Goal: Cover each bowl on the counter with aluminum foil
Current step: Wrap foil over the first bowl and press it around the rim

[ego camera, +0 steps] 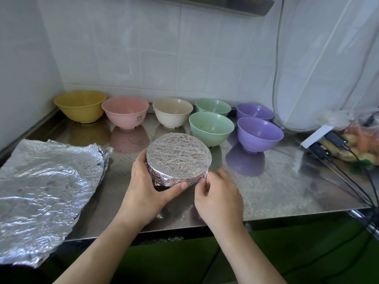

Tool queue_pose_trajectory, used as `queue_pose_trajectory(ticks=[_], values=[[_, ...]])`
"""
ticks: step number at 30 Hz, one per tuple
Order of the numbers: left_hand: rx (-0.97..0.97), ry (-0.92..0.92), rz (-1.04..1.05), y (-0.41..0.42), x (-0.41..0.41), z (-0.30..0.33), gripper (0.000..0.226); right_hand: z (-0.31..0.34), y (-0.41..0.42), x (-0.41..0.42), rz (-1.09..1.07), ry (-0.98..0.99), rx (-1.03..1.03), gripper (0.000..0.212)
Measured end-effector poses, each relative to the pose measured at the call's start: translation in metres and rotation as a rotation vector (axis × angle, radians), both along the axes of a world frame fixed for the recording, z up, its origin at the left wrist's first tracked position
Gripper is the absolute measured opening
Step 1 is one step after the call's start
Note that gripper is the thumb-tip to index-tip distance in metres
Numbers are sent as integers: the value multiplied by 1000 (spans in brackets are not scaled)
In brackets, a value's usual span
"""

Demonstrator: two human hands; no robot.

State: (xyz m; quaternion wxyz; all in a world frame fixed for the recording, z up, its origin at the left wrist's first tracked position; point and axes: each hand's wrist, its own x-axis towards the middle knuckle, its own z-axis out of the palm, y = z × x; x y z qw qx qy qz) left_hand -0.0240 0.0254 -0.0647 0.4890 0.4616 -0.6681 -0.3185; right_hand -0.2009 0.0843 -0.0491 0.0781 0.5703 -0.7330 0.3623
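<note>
A foil-covered bowl [178, 155] stands at the middle of the steel counter [276, 185], its top and sides wrapped in crinkled aluminum foil. My left hand [147, 185] curls round its left side, thumb pressing the foil at the front. My right hand [218, 193] pinches the foil edge at the bowl's lower right. Behind stand several uncovered bowls: yellow [80, 105], pink [125, 111], cream [172, 112], two green [211, 128], two purple [260, 133]. A stack of loose foil sheets [45, 193] lies on the left.
A white power strip [320, 136] with plugged cables sits at the right edge beside a plastic bag of food [356, 140]. Cables [356, 181] trail off the counter's right corner. Tiled walls close the back and left.
</note>
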Motion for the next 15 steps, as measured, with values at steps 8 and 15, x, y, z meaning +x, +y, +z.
queue_pose_trajectory(ticks=[8,15], values=[[-9,-30,3,3,-2,4,125,0,-1,10,-13,173,157,20],[4,-52,44,4,-2,5,124,5,0,2,290,-191,356,7]])
